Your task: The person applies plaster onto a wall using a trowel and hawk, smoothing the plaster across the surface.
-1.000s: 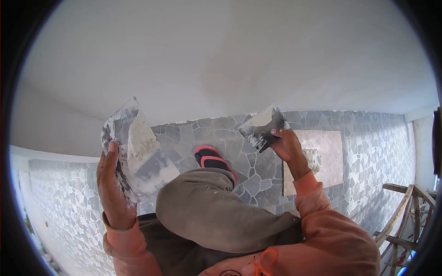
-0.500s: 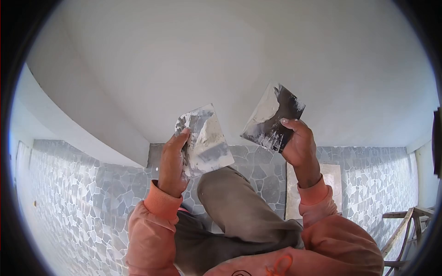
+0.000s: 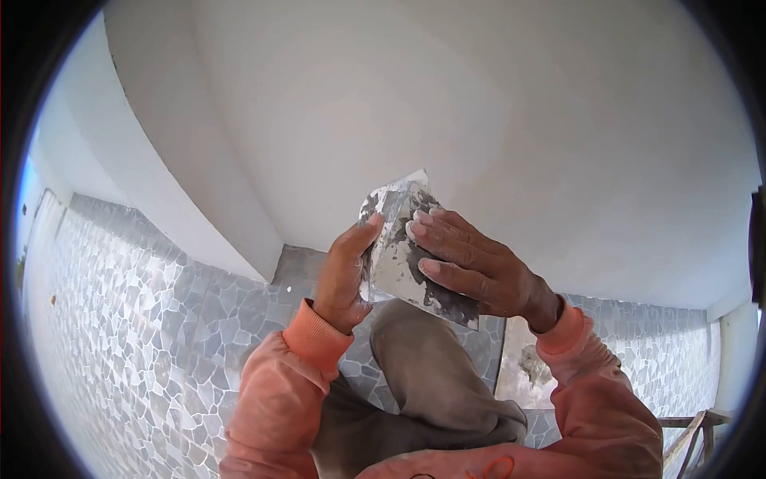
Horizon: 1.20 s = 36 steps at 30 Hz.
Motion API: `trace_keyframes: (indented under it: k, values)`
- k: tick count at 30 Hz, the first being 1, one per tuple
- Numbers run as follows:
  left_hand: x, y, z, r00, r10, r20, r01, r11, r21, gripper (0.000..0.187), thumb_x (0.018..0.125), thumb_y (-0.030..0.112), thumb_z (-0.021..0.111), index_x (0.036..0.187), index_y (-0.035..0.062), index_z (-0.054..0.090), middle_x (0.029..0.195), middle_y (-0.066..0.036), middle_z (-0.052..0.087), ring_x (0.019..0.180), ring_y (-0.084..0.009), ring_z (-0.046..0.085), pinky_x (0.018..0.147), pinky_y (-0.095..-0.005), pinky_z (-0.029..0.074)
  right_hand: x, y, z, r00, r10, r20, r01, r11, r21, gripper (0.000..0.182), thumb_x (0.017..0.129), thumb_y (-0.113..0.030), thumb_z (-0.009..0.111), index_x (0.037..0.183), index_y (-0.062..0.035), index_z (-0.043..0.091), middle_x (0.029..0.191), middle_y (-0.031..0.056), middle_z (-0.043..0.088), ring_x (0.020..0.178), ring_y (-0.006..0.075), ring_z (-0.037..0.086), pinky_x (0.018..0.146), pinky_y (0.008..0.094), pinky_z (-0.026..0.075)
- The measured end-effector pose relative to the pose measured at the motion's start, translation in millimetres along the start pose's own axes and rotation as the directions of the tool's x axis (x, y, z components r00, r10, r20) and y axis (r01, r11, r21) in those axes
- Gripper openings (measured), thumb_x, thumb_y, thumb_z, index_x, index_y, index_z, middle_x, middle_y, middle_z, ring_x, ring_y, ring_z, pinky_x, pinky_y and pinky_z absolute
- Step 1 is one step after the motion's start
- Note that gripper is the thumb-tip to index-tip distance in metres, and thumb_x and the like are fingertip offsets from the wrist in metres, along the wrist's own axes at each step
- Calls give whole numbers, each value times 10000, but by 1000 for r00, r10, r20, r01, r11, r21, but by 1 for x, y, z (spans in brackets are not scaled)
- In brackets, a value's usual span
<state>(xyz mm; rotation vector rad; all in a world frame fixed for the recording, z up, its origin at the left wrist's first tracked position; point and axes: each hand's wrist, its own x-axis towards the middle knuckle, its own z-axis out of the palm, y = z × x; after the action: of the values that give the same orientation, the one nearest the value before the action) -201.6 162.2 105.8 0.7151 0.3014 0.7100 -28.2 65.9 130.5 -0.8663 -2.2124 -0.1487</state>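
Observation:
My left hand (image 3: 345,271) is closed around the edge of a flat putty scraper (image 3: 391,195) smeared with white filler, its thumb on the near face. My right hand (image 3: 483,271) holds a second, dark putty scraper (image 3: 453,306), with the fingers laid across its white-streaked back. This second blade overlaps the first, and the two appear to touch. Much of the left scraper's face is hidden behind the right one, so the filler between them cannot be made out.
A smooth white plastered surface (image 3: 383,104) spreads ahead, with a curved ledge (image 3: 183,199) on the left. Grey stone-patterned flooring (image 3: 159,319) lies below. On it, a pale board (image 3: 519,391) carries a grey patch. A wooden stand (image 3: 692,439) is at lower right.
Both hands have come together. The right scraper has turned over and moved left and down onto the left one, which has shifted right. The view has tilted slightly.

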Motion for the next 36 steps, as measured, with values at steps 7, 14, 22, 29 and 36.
trace_keyframes:
  k: [7,14,22,29,36]
  values:
    - [14,-5,-19,1000,3,0,-3,999,-33,335,945,194,502,1182,-42,473,1044,-129,619,872,-182,656,754,-317,561,-17,20,7,993,92,78,-75,978,-196,657,701,69,606,1326,-70,458,1400,177,424,1290,330,425,1091,456,349]
    - [17,-4,-29,998,-4,-68,6,1000,26,323,949,232,503,1103,-51,527,988,-123,639,834,-184,669,740,-317,564,-57,50,19,952,303,30,-271,889,-369,752,654,215,465,1358,-45,416,1406,175,407,1308,327,394,1090,444,357]
    - [15,16,-32,946,291,-145,-260,945,200,336,951,228,506,1169,-27,509,1002,-86,625,825,-166,652,724,-294,553,-107,29,11,480,856,-190,-876,479,-57,394,893,22,420,1277,-33,486,1044,184,628,767,266,617,721,333,499]
    - [19,10,-38,871,453,-193,-362,855,372,323,956,218,513,1171,-20,544,1044,-63,623,892,-138,626,768,-268,518,-123,4,-10,326,892,-313,-931,360,57,226,910,-109,514,1082,24,575,782,116,621,660,152,517,640,301,445]
    - [22,-3,-21,793,567,-222,-406,764,502,230,982,232,491,1029,32,594,870,48,557,783,-49,472,714,-214,384,-89,-20,-19,397,875,-277,-890,441,116,189,892,-98,526,1014,36,578,741,79,611,655,115,497,610,291,433]
